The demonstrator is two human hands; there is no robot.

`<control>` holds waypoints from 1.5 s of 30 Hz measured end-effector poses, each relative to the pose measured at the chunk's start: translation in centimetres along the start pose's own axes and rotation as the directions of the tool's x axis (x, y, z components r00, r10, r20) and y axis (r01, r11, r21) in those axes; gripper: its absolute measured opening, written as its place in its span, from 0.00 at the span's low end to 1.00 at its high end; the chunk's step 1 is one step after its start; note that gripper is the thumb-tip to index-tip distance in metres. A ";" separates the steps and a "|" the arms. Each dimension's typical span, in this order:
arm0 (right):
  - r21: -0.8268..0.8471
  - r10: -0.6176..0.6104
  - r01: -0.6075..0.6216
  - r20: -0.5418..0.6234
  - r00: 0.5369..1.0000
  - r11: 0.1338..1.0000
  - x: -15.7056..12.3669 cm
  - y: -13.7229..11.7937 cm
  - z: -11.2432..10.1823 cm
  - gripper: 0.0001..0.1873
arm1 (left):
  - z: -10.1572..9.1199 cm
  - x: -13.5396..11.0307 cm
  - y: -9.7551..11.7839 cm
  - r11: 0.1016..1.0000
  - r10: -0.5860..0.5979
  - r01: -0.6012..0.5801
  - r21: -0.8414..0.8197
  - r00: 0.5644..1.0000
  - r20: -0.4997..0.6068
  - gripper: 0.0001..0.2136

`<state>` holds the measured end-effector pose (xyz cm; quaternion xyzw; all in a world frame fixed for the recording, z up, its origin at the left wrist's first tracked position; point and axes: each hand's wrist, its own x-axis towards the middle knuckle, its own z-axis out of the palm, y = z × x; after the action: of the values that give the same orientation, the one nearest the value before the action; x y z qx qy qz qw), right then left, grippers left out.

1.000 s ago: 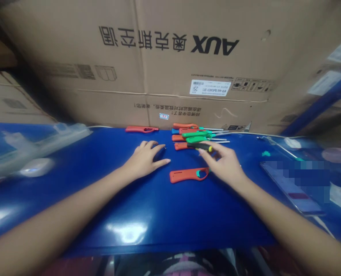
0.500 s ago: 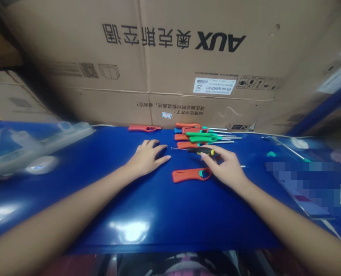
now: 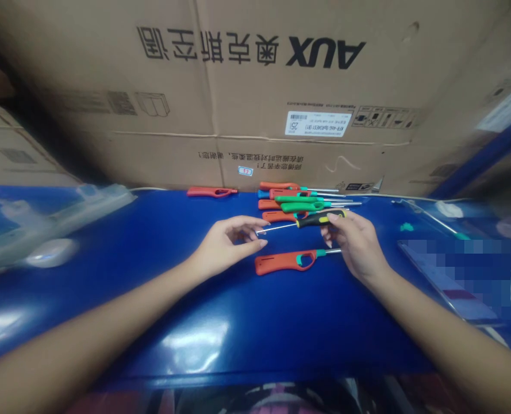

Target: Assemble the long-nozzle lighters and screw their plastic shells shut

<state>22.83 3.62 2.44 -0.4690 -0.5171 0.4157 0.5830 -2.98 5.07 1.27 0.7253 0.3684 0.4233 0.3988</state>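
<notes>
A screwdriver with a black and yellow handle (image 3: 309,220) lies in the grip of my right hand (image 3: 361,244), its thin metal shaft pointing left. My left hand (image 3: 227,244) is at the tip of that shaft, fingers curved and thumb apart from them. Whether the fingertips touch the tip, or hold something tiny, I cannot make out. Below both hands an orange-red gas lighter (image 3: 276,264) with a teal trigger lies on the blue table (image 3: 255,322); its metal tube runs toward my right hand. Behind the hands is a pile of lighters, including a green lighter (image 3: 302,206).
An orange-red lighter body (image 3: 210,192) lies at the back left. A large cardboard box (image 3: 173,121) stands behind the table. On the left are a clear plastic bag (image 3: 95,210) and a white round object (image 3: 50,253); on the right, a flat phone-like device (image 3: 457,293).
My right hand has raised the screwdriver and shifted right, uncovering more of the near lighter. My left hand has moved right, to the screwdriver's tip. The view has shifted slightly.
</notes>
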 end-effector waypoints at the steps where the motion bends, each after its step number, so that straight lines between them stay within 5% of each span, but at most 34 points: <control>1: 0.002 0.007 -0.007 0.001 1.000 1.000 0.0 -0.1 0.0 0.12 | 0.0 -0.1 0.2 0.999 0.041 -0.041 0.016 0.999 0.009 0.13; 12: 0.003 0.011 -0.011 -0.005 1.000 1.000 0.2 -0.1 -0.2 0.11 | 0.1 -0.8 0.6 0.937 0.276 -0.284 0.202 0.959 0.068 0.05; 45: 0.035 -0.061 0.060 0.022 0.998 0.998 0.3 0.0 -0.6 0.11 | 0.4 -1.2 0.2 0.809 0.407 -0.451 0.377 0.893 0.194 0.05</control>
<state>23.44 3.88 2.50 -0.4381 -0.5305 0.4123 0.5971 -3.04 3.78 0.97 0.8781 0.2546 0.3767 0.1494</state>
